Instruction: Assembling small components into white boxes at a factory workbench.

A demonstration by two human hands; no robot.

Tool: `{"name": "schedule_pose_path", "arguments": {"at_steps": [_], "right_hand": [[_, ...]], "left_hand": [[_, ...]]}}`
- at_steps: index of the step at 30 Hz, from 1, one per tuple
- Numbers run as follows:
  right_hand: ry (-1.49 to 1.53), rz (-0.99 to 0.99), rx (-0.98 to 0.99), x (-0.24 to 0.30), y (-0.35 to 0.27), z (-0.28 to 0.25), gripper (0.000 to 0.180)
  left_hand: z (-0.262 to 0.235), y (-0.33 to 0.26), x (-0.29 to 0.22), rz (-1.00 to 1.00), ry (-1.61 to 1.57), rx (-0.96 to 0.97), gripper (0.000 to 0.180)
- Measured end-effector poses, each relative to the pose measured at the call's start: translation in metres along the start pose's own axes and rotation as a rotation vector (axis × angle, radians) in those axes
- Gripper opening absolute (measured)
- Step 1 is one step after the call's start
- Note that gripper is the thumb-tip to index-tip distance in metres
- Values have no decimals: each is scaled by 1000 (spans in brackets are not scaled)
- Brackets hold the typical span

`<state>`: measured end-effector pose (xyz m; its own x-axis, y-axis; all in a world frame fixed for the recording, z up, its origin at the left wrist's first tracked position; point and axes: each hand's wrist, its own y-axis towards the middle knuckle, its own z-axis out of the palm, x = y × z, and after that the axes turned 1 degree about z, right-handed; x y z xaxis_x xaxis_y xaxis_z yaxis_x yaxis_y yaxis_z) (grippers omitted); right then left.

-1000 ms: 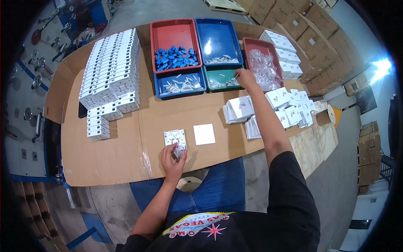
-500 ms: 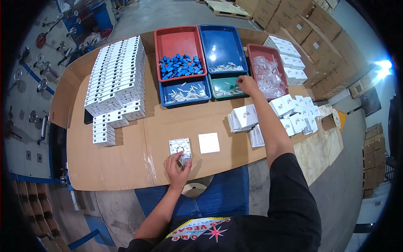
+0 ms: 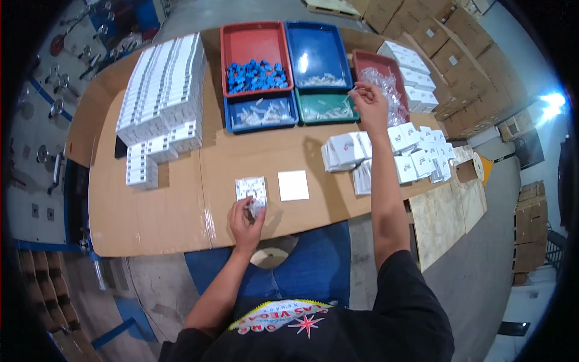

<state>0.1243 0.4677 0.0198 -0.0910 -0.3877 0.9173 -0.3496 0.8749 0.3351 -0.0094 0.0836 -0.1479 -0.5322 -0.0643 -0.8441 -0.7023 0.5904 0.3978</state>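
Right hand (image 3: 371, 104) pinches one slim white stick (image 3: 353, 92), one green plastic tray (image 3: 311, 104) of white bits (image 3: 338, 113) beside it; left hand (image 3: 245, 227) grasps one clear bag (image 3: 256, 209).

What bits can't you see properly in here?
All in the head view:
Clear plastic piece in the left hand: partly hidden by the hand.
White piece at the right hand: too small and blurred to name.
Black object: mostly hidden by stacked white boxes.
Narrower red tray's floor: mostly covered by clear wrapping.
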Motion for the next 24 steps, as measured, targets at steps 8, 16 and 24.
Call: {"name": "schedule_pose_path", "arguments": {"at_steps": [8,16,24], "right_hand": [[211,262,215,42,-195,58,13],[65,188,366,26,-254,112,12],[-123,1,287,26,-273,128,11]], "left_hand": [[9,12,-14,66,-61,1,46],[-3,6,-15,101,28,-6,47],[-4,6,-12,142,4,15,48]]}}
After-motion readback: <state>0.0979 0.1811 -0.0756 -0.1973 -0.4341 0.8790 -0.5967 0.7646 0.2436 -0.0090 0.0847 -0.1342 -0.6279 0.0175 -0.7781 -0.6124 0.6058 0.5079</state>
